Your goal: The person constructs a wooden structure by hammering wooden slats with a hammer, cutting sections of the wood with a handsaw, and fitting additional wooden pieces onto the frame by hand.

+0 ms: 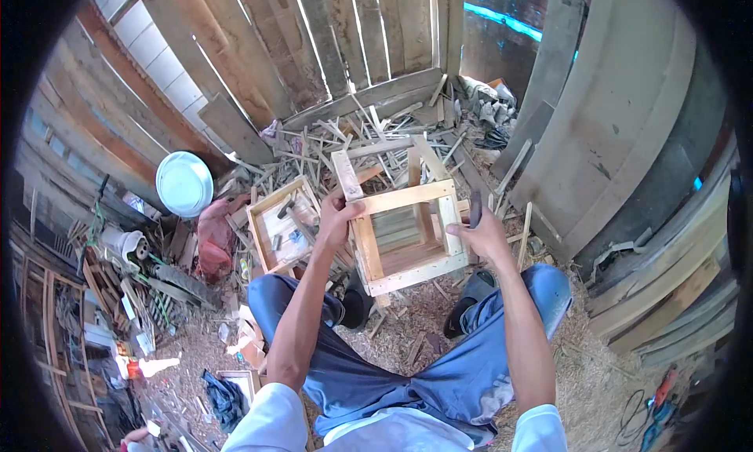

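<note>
Between my knees I hold a box-shaped wooden frame [412, 197] of pale slats, with open sides and legs jutting toward the scrap pile. My left hand [336, 220] is wrapped round its left upright, thumb on the near face at the upper corner. On the opposite side, my right hand [480, 236] grips the right upright with the thumb on its face. A dark, narrow piece [474, 207] shows just above the right fingers; its kind is unclear. Left of the frame lies a shallow wooden tray [259, 231] with a hammer [287, 209] and a small blue item in it.
Scrap wood strips [376, 130] pile up against the plank wall [282, 44]. A light blue basin [184, 184] and a reddish sack [214, 240] are at the left. Boards [659, 295] are stacked at the right, near a red and blue tool [663, 401] with a cord. Shavings cover the floor.
</note>
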The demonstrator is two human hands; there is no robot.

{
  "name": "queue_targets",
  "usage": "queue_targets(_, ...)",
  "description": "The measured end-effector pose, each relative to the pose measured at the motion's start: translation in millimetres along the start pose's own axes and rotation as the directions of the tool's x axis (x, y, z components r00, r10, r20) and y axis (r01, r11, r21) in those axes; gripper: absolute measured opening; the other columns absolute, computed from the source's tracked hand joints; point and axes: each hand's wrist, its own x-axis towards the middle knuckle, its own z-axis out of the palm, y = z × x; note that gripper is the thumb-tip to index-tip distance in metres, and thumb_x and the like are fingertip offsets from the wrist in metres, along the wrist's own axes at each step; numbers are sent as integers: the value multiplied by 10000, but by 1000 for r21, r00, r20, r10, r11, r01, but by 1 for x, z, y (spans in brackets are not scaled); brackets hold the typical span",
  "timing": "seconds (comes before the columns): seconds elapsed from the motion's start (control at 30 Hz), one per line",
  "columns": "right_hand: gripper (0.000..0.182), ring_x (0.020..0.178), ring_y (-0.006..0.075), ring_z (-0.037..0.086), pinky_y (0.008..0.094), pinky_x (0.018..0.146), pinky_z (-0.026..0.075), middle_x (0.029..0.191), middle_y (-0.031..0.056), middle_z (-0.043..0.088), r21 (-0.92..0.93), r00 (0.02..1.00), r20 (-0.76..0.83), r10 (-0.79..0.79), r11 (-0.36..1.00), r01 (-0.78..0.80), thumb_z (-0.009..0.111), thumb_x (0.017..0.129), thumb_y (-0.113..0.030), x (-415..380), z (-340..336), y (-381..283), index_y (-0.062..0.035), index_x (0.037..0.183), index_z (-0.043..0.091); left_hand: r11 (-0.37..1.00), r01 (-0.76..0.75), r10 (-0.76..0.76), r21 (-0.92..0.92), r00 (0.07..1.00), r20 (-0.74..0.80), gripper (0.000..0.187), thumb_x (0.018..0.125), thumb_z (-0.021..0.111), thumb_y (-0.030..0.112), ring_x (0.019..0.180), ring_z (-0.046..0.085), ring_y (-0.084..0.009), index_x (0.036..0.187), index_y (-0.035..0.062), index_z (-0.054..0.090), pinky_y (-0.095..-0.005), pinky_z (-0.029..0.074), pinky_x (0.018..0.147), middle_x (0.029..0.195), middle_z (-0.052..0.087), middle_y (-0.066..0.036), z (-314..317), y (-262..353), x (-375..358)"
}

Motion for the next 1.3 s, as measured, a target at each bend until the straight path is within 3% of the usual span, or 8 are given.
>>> queue_targets(0.27, 447, 738, 201, 617, 380, 724, 508, 813, 99, 648, -128, 993, -73, -90, 989, 80, 852, 731, -230, -3, 9, 28, 22, 1003, 602, 999, 36, -36, 1, 998, 56, 369, 734, 713, 135, 809, 628, -125, 1053, -32, 631, -266, 491, 764, 936, 675, -61, 12, -28, 11)
queue_targets(0.4, 430, 722, 326, 652, 414, 692, 506, 738, 137, 664, -186, 984, -125, -124, 978, 99, 799, 793, -299, -11, -2, 14, 31, 993, 611, 990, 16, -23, 139, 999, 46, 304, 753, 729, 153, 705, 603, -91, 990, -26, 664, -248, 479, 654, 851, 675, -42, 22, -30, 9)
queue_targets(0.47, 551, 993, 461, 628, 488, 836, 503, 999, 320, 651, -95, 997, -37, 61, 993, -64, 708, 856, -376, -8, -6, 13, 79, 1128, 558, 988, -8, 1, 157, 999, 48, 300, 755, 735, 162, 658, 591, -85, 982, -22, 666, -244, 472, 610, 817, 669, -39, 26, -31, 11)
queue_targets(0.6, 466, 1042, 458, 601, 511, 889, 470, 1052, 351, 619, -78, 990, -20, 137, 987, -138, 593, 938, -362, -9, 11, 37, 75, 1099, 564, 961, 108, -130, 255, 989, 74, 327, 741, 739, 170, 502, 504, -63, 1001, -14, 666, -250, 401, 457, 711, 638, -28, 34, -61, 21)
queue_targets(0.77, 368, 1112, 415, 559, 495, 971, 427, 1127, 268, 607, -320, 972, 195, -130, 929, 188, 549, 943, -287, -8, 31, 103, 19, 1146, 574, 885, 91, -157, 456, 982, 108, 360, 699, 746, 179, 610, 548, -85, 998, -13, 687, -269, 460, 582, 786, 661, -32, 55, -90, 25)
queue_targets(1.13, 241, 1064, 245, 615, 435, 1035, 337, 1013, 79, 713, -754, 991, 121, -55, 644, 128, 511, 896, -135, -15, 67, 194, -110, 962, 742, 603, -221, 73, 767, 972, 223, 479, 723, 738, 407, 804, 574, -405, 1015, 33, 668, -486, 466, 792, 770, 635, -197, 78, -148, 67)
queue_targets(1.2, 248, 1113, 237, 609, 397, 1019, 371, 1072, 82, 700, -821, 978, 82, 192, 569, -43, 535, 877, -126, -10, 59, 190, -117, 1038, 723, 557, -266, 106, 786, 962, 251, 485, 759, 729, 425, 861, 563, -403, 1021, 25, 649, -480, 453, 822, 816, 629, -202, 89, -157, 71)
queue_targets(1.3, 242, 1017, 358, 637, 456, 876, 488, 1087, 174, 675, -403, 990, -113, 88, 906, -127, 508, 906, -126, -4, 64, 176, -57, 1037, 698, 442, -318, 100, 839, 947, 306, 505, 836, 676, 387, 1116, 506, -391, 1163, 13, 590, -495, 362, 1022, 1087, 591, -202, 113, -161, 71)
